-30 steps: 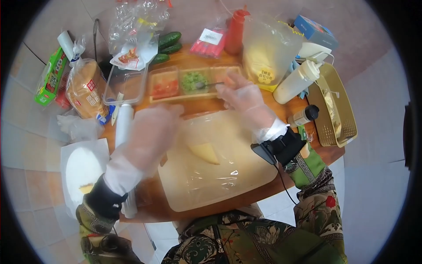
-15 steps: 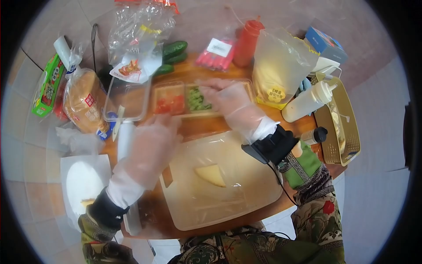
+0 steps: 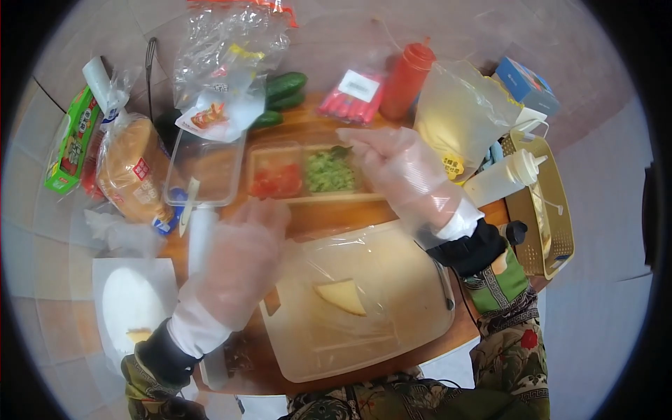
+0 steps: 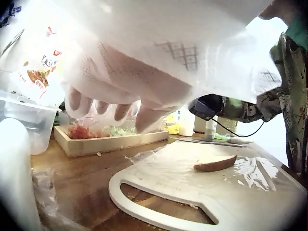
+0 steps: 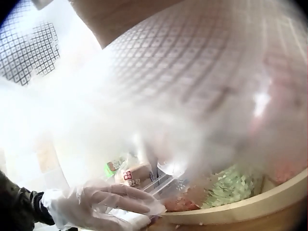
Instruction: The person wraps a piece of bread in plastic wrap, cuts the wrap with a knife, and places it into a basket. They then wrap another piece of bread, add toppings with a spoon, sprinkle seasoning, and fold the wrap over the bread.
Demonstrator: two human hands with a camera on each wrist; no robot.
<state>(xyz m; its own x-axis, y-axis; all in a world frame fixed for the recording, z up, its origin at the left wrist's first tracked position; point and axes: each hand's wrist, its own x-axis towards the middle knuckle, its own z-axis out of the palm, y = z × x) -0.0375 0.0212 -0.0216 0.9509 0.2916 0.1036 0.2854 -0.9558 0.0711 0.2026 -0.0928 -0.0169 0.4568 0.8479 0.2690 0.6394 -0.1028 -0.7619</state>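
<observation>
My gloved right hand [image 3: 409, 175] is over the right part of a wooden tray [image 3: 336, 199], its fingers pinched at a spoon [image 3: 341, 150]. Only the spoon's dark end shows, at the back of the chopped green vegetable [image 3: 329, 172]; the hand hides the rest. Diced red food [image 3: 275, 178] fills the tray's left compartment. My gloved left hand [image 3: 241, 259], blurred, hovers in front of that compartment; in the left wrist view its fingers [image 4: 122, 111] hang loosely with nothing in them. A triangular bread piece [image 3: 341, 297] with brown crust lies on the plastic-covered cutting board [image 3: 357, 350].
Left stand a bagged loaf [image 3: 133, 164], a clear box [image 3: 205, 171], a knife [image 3: 187, 206] and a white roll [image 3: 201, 238]. Behind are cucumbers [image 3: 285, 85], a pink packet [image 3: 353, 96] and a red squeeze bottle [image 3: 408, 78]. Right are a white bottle [image 3: 500, 176] and a basket [image 3: 567, 231].
The right hand moves left over the green vegetable, then back to the right, with the spoon's end now at the back of that compartment. The left hand stays near the tray's front. The head view shifts.
</observation>
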